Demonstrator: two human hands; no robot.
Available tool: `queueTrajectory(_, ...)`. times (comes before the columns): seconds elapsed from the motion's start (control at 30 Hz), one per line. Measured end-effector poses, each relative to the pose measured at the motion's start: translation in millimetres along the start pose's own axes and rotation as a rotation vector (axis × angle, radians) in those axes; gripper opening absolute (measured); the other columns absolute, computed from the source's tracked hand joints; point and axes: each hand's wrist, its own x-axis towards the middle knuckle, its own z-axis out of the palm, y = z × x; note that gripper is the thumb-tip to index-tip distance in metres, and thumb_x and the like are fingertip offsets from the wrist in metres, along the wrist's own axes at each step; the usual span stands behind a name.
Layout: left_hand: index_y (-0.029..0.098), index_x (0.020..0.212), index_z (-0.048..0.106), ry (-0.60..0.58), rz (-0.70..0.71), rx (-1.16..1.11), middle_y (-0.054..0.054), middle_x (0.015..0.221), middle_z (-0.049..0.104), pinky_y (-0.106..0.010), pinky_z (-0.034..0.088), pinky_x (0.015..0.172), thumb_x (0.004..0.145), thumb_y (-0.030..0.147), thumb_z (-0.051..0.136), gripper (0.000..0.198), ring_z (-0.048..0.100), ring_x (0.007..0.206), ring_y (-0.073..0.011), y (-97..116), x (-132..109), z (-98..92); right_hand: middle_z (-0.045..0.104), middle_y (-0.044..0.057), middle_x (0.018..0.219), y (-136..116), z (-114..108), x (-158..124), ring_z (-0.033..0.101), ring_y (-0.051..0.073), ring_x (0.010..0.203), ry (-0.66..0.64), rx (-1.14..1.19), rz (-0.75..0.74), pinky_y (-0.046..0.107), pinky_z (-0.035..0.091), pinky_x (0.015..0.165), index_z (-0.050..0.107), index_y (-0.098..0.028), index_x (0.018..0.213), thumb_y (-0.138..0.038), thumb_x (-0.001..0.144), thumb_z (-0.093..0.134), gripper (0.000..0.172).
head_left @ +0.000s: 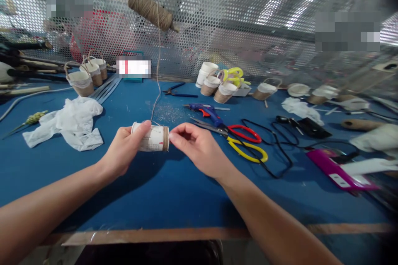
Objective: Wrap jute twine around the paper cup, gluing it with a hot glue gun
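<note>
A white paper cup [152,138] lies sideways above the table, its right end wrapped with a band of brown twine [166,138]. My left hand [126,145] grips the cup at its left end, thumb on top. With fingers pinched, my right hand [194,143] is at the cup's right end by the twine band; what it pinches, if anything, is hidden. From a twine spool [151,8] hung on the mesh panel, a single strand [158,58] runs down to the cup.
On the blue table [139,198] lie scissors [245,143] with red and yellow handles, a blue glue gun [207,112] and pliers [180,91]. Twine-wrapped cups [82,85] stand at the back. White cloth [70,122] is at left, a purple power strip [340,172] at right.
</note>
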Motion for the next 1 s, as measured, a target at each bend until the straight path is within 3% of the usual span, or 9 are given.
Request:
queueTrajectory(0.2, 0.012, 0.051, 0.058, 0.001, 0.027, 0.046, 0.005, 0.037, 0.048, -0.017, 0.029, 0.034, 0.078, 0.035, 0.051, 0.036, 0.035, 0.031, -0.0041, 3.1, -3.5, 1.6, 0.059, 0.001, 0.073, -2.2, 9.2, -4.0, 0.054, 0.012, 0.065, -0.004, -0.056, -0.003, 0.027, 0.045, 0.062, 0.052, -0.017, 0.074, -0.024, 0.073, 0.057, 0.009)
queueTrajectory(0.37, 0.014, 0.045, 0.055, 0.000, 0.019, 0.096, 0.007, 0.025, 0.032, -0.017, 0.027, 0.032, 0.081, 0.033, 0.048, 0.041, 0.032, 0.027, -0.0055, 3.8, -5.4, 2.5, 0.057, 0.000, 0.070, -0.4, 10.4, -3.7, 0.053, 0.011, 0.063, 0.010, -0.064, -0.001, 0.027, 0.045, 0.060, 0.050, -0.018, 0.072, -0.023, 0.071, 0.057, 0.009)
queueTrajectory(0.5, 0.014, 0.048, 0.056, -0.003, 0.040, 0.095, 0.007, 0.029, 0.037, -0.016, 0.028, 0.032, 0.080, 0.035, 0.049, 0.039, 0.032, 0.028, -0.0046, 2.7, -5.8, 1.8, 0.056, -0.001, 0.068, -0.5, 10.6, -4.2, 0.052, 0.011, 0.062, 0.013, -0.064, 0.013, 0.026, 0.044, 0.059, 0.049, -0.018, 0.071, -0.024, 0.072, 0.056, 0.009)
queueTrajectory(0.6, 0.014, 0.046, 0.055, -0.021, 0.085, 0.089, 0.006, 0.030, 0.040, -0.016, 0.035, 0.038, 0.078, 0.036, 0.051, 0.040, 0.041, 0.034, -0.0064, 0.2, -4.9, 1.0, 0.056, -0.001, 0.068, -0.1, 9.8, -3.6, 0.051, 0.011, 0.061, 0.003, -0.026, 0.029, 0.025, 0.042, 0.059, 0.049, -0.018, 0.071, -0.024, 0.071, 0.057, 0.010)
queueTrajectory(0.67, 0.013, 0.051, 0.059, -0.039, 0.127, 0.088, 0.004, 0.037, 0.049, -0.016, 0.038, 0.042, 0.077, 0.039, 0.051, 0.038, 0.047, 0.040, -0.0075, -2.4, -4.1, 0.1, 0.055, -0.002, 0.068, 0.6, 8.4, -2.2, 0.051, 0.010, 0.061, -0.008, 0.036, 0.056, 0.025, 0.042, 0.058, 0.050, -0.018, 0.070, -0.025, 0.071, 0.057, 0.011)
queueTrajectory(0.77, 0.011, 0.060, 0.064, -0.075, 0.214, 0.154, 0.000, 0.051, 0.060, -0.017, 0.040, 0.045, 0.077, 0.042, 0.050, 0.038, 0.050, 0.046, -0.0083, -6.5, -4.0, -2.7, 0.055, -0.002, 0.065, 2.2, 5.8, 1.5, 0.050, 0.009, 0.060, 0.002, 0.222, 0.132, 0.024, 0.041, 0.059, 0.052, -0.017, 0.070, -0.028, 0.072, 0.056, 0.011)
queueTrajectory(0.87, 0.011, 0.055, 0.062, -0.126, 0.383, 0.298, 0.000, 0.052, 0.060, -0.017, 0.039, 0.046, 0.076, 0.036, 0.052, 0.034, 0.052, 0.050, -0.0104, -8.9, -5.0, -6.8, 0.055, -0.003, 0.062, 3.3, 2.9, 4.8, 0.051, 0.008, 0.057, -0.007, 0.418, 0.233, 0.024, 0.041, 0.059, 0.053, -0.016, 0.068, -0.027, 0.072, 0.054, 0.011)
queueTrajectory(0.93, 0.012, 0.052, 0.060, -0.180, 0.492, 0.347, 0.000, 0.051, 0.059, -0.018, 0.040, 0.048, 0.075, 0.033, 0.055, 0.031, 0.055, 0.054, -0.0121, -8.4, -4.8, -9.4, 0.055, -0.003, 0.060, 3.2, 1.0, 5.4, 0.050, 0.008, 0.056, -0.026, 0.463, 0.266, 0.023, 0.040, 0.057, 0.052, -0.016, 0.067, -0.024, 0.070, 0.055, 0.009)
queueTrajectory(1.0, 0.013, 0.056, 0.062, -0.229, 0.488, 0.317, 0.000, 0.053, 0.060, -0.019, 0.042, 0.051, 0.073, 0.034, 0.057, 0.028, 0.056, 0.056, -0.0130, -6.4, -2.9, -11.3, 0.054, -0.003, 0.060, 2.1, -1.1, 4.2, 0.049, 0.007, 0.056, -0.017, 0.434, 0.225, 0.022, 0.039, 0.057, 0.052, -0.016, 0.066, -0.022, 0.070, 0.055, 0.008)
